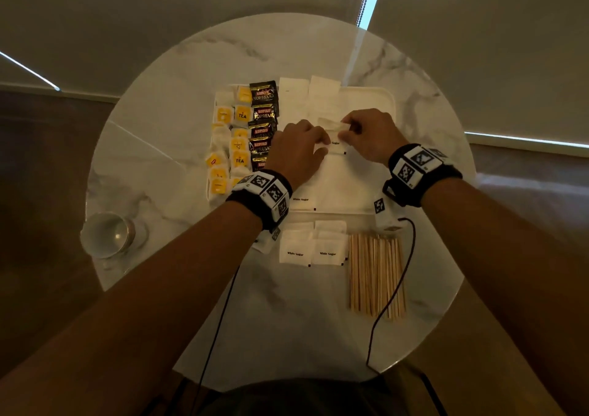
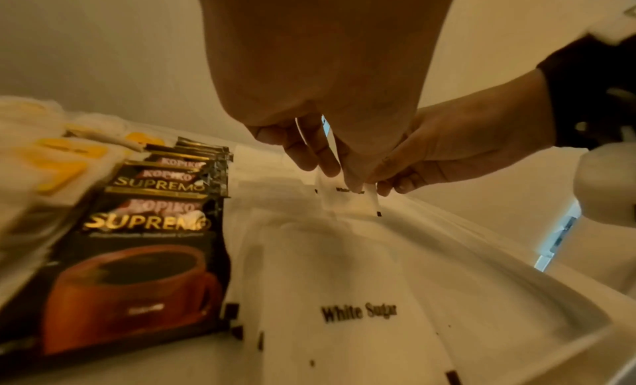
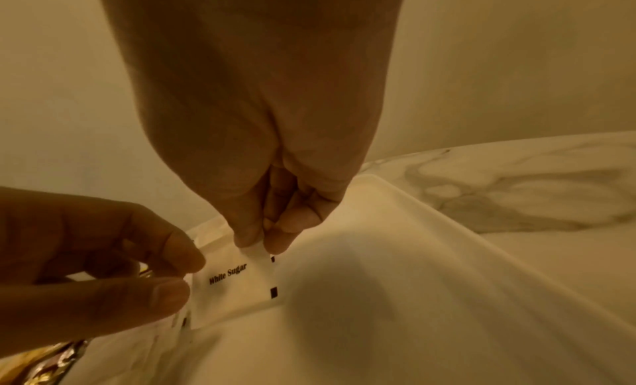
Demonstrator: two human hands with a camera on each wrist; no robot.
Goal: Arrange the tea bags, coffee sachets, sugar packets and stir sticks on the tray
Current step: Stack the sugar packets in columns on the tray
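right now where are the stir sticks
In the head view the stir sticks lie in a bundle on the marble table, off the tray, at its near right, just right of two white sugar packets.

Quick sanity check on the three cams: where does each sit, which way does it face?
Head: on the head, facing down at the round table and tray; both forearms, left hand and right hand show.
Left wrist: along the left hand toward coffee sachets; right hand enters too.
Right wrist: along the right hand toward the tray rim; left fingers enter.
Shared: all three show the sugar packet pinched by both hands.
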